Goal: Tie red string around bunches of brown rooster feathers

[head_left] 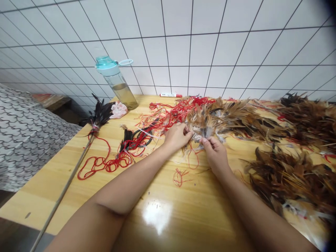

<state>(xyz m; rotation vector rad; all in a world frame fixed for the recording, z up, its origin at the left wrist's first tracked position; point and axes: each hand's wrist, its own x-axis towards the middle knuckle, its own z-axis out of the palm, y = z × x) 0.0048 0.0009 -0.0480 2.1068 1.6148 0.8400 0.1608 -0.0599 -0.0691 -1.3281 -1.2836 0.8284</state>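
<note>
My left hand [177,135] and my right hand [215,152] meet at the near edge of a pile of brown feathers [223,120] on the wooden table [157,210]. Both hands have their fingers pinched together on feathers at the pile's edge. Tangled red string [168,115] lies just left of my left hand and trails across the table toward a thin stick [65,190] with dark feathers [101,113] tied at its far end. A small loop of red thread [179,176] lies between my forearms.
A teal-lidded water bottle [118,82] stands at the table's back left, with a pink crumpled cloth [118,109] beside it. A red-and-white marker [170,95] lies against the tiled wall. More feather bundles [294,175] cover the right side. A patterned grey fabric [26,136] lies at left.
</note>
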